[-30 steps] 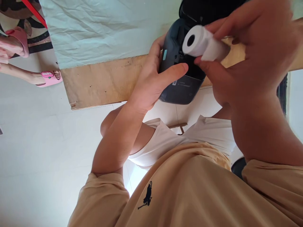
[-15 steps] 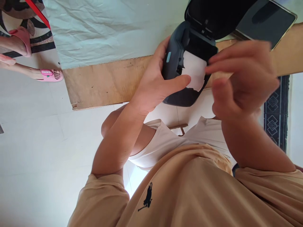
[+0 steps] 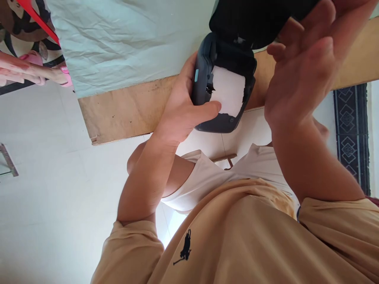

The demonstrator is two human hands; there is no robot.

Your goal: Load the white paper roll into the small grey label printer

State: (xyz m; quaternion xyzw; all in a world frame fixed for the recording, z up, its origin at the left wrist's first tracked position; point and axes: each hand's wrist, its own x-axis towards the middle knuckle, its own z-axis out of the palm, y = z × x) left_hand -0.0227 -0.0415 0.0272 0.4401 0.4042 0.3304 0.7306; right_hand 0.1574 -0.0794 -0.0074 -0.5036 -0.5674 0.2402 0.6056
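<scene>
My left hand [image 3: 183, 114] grips a small dark grey printer [image 3: 204, 71] from its left side, thumb lying across the front edge. A white paper roll [image 3: 226, 94] sits in the printer's open compartment. The black lid [image 3: 251, 19] stands raised above it, partly cut off by the top edge. My right hand [image 3: 299, 75] is up beside the lid with its fingers stretched out against it and nothing in the palm. My tan shirt and white shorts fill the bottom of the view.
A wooden board [image 3: 127, 110] lies under a creased pale green cloth [image 3: 133, 39]. Another person's feet in pink sandals [image 3: 63, 73] are at the top left. A dark patterned rug [image 3: 351, 130] runs along the right edge. White floor tiles [image 3: 44, 197] spread to the left.
My right hand set the white roll into the printer, let go of it and rose to the lid. The printer shifted a little to the left in my left hand.
</scene>
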